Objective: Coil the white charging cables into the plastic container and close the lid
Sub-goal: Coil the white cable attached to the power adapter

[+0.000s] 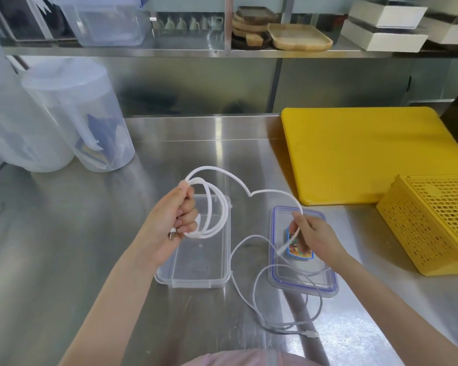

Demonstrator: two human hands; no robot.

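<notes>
You stand at a steel counter (64,260); behind it a steel wall (196,83) carries a shelf (169,52) with wooden trays (299,37).

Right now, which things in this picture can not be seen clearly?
- Head view: the connector held in the left hand is mostly covered by its fingers.
- The sticker on the lid is partly hidden by the right hand.
- What is inside the clear jugs is blurred.
- The items on the back shelf are too small and blurred.
</notes>
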